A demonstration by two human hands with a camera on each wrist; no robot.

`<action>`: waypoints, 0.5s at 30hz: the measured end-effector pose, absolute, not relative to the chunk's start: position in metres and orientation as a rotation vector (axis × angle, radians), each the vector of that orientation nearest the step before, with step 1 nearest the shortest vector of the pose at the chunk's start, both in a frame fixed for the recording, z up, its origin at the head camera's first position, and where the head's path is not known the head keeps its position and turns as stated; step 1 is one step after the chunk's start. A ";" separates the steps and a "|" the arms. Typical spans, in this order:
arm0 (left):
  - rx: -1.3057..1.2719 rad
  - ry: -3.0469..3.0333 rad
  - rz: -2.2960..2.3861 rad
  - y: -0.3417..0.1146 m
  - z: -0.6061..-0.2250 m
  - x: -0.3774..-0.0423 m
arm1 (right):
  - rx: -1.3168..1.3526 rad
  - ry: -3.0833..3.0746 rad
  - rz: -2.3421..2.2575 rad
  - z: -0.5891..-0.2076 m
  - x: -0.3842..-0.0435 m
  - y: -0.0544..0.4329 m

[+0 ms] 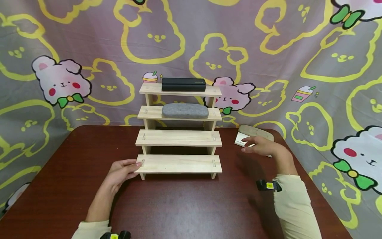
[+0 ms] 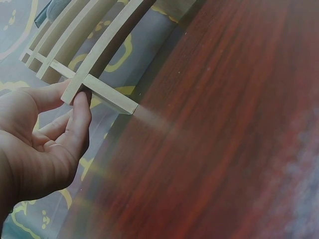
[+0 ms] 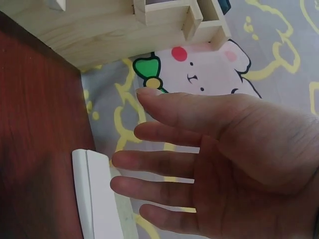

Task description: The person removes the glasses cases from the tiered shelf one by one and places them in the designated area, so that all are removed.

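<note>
A light wooden shelf with stepped tiers (image 1: 179, 164) stands on the table. My left hand (image 1: 119, 174) pinches the left end of its lowest tier; in the left wrist view the thumb and fingers of the left hand (image 2: 47, 149) close on the board's end (image 2: 75, 89). My right hand (image 1: 262, 146) hovers at the right, fingers spread and holding nothing. Just beyond it lie a white flat case (image 1: 240, 139) and a beige oblong case (image 1: 256, 131), partly covered by the hand. In the right wrist view the white case (image 3: 99, 194) sits beside the fingertips of the right hand (image 3: 224, 164).
On the top tier rests a black oblong case (image 1: 183, 85); a grey felt-like case (image 1: 185, 111) lies one tier below. The dark reddish table (image 1: 191, 205) meets a patterned cloth backdrop (image 1: 98, 36) behind and at the sides.
</note>
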State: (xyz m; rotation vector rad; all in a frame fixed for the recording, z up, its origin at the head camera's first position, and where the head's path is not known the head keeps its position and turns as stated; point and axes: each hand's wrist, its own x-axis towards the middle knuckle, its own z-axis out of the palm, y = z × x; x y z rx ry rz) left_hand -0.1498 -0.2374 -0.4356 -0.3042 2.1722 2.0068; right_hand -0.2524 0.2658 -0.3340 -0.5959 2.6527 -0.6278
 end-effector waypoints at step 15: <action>-0.307 2.172 2.013 -0.238 -0.436 -0.150 | -0.701 2.849 -0.775 -0.324 -0.256 0.248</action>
